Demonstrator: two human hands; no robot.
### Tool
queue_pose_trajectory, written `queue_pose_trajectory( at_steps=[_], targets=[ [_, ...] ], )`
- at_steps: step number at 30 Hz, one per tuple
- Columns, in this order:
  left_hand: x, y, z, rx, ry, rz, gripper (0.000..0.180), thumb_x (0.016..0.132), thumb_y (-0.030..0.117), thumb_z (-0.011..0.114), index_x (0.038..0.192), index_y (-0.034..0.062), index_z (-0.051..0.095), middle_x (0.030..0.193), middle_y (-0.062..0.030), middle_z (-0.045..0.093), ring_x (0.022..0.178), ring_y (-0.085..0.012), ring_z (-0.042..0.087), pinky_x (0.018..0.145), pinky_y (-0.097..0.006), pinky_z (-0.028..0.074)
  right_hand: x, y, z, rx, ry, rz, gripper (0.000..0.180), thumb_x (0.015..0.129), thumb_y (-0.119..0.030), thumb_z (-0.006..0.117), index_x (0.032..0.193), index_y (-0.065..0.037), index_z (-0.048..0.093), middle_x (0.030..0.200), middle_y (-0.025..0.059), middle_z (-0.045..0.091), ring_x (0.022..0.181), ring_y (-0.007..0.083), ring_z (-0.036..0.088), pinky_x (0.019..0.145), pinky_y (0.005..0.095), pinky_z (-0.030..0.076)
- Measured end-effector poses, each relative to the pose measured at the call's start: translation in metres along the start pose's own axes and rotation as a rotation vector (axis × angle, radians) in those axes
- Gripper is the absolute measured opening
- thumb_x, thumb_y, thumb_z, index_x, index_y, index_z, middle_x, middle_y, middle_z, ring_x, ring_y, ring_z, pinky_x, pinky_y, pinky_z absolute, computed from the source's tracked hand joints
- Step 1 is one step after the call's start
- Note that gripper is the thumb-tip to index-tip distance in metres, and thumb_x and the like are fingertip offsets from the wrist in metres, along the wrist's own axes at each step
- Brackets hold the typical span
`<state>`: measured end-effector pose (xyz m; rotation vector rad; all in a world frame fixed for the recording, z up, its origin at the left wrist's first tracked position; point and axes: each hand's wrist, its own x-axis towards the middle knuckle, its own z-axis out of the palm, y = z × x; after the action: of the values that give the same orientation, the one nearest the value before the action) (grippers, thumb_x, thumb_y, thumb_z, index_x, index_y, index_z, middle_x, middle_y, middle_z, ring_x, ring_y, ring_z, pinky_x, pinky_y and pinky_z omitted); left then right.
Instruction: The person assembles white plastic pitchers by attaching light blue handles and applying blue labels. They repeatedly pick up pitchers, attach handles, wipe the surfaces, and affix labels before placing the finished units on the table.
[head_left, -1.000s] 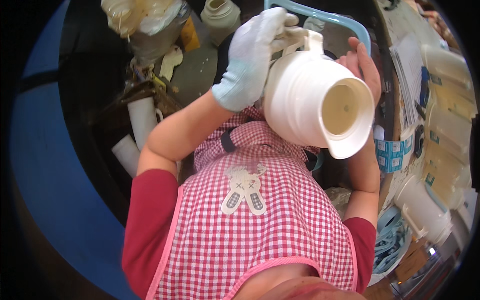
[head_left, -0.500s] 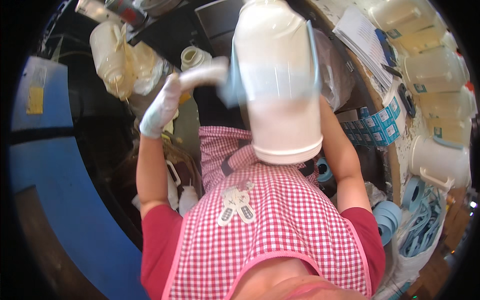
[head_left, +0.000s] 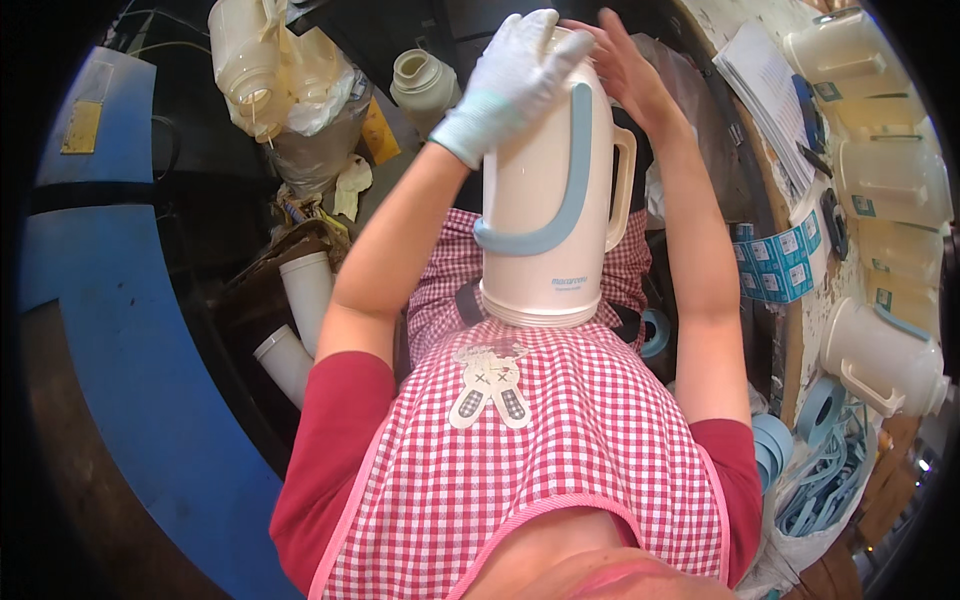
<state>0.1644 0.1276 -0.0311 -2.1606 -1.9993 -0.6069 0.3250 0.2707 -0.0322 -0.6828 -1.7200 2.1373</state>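
Note:
A cream vacuum flask casing (head_left: 545,195) rests upside down in my lap, its ridged rim toward me. It has a pale blue swing handle (head_left: 575,170) and a cream side handle (head_left: 622,190). My left hand (head_left: 515,80), in a white glove with a pale green cuff, is closed over its far end. My bare right hand (head_left: 625,70) is beside that end at the right, its visible fingers apart. Some of its fingertips are hidden near the left glove, so contact with the casing is unclear.
Several cream casings (head_left: 890,180) line the right bench, near a paper stack (head_left: 765,105) and a blue label sheet (head_left: 780,262). Blue handle strips (head_left: 825,480) fill a bag at lower right. A cream casing (head_left: 423,85) stands far left of my lap; white tubes (head_left: 305,290) lie lower.
The casing has come down and turned, so its side handle and blue handle now show clearly. My left hand has moved right onto its far end; my right hand has come into view.

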Motion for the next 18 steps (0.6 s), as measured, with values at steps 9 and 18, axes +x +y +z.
queue_pose_trajectory(
  at_steps=[9,18],
  targets=[
    [0.013,0.01,0.034,-0.249,0.49,-0.337,0.037,0.101,0.038,0.062,0.08,0.0086,0.072,0.081,-0.012,0.068,0.076,-0.0364,0.066,0.069,-0.047,0.052,0.021,0.043,0.026,0.009,0.283,-0.094,0.048,0.105,-0.044,0.06,0.122,-0.001,0.07,0.109,0.0059,0.073,0.102,0.0147,0.065,0.089,0.0305,0.052],
    [0.031,0.018,0.028,-0.156,0.55,-0.276,0.04,0.098,0.04,0.066,0.069,0.0132,0.071,0.068,-0.007,0.065,0.062,-0.0314,0.065,0.055,-0.042,0.052,0.014,0.047,0.017,-0.033,0.337,-0.07,0.037,0.102,-0.036,0.065,0.116,-0.003,0.071,0.097,0.0015,0.069,0.087,0.0082,0.06,0.08,0.0264,0.05]
  ],
)
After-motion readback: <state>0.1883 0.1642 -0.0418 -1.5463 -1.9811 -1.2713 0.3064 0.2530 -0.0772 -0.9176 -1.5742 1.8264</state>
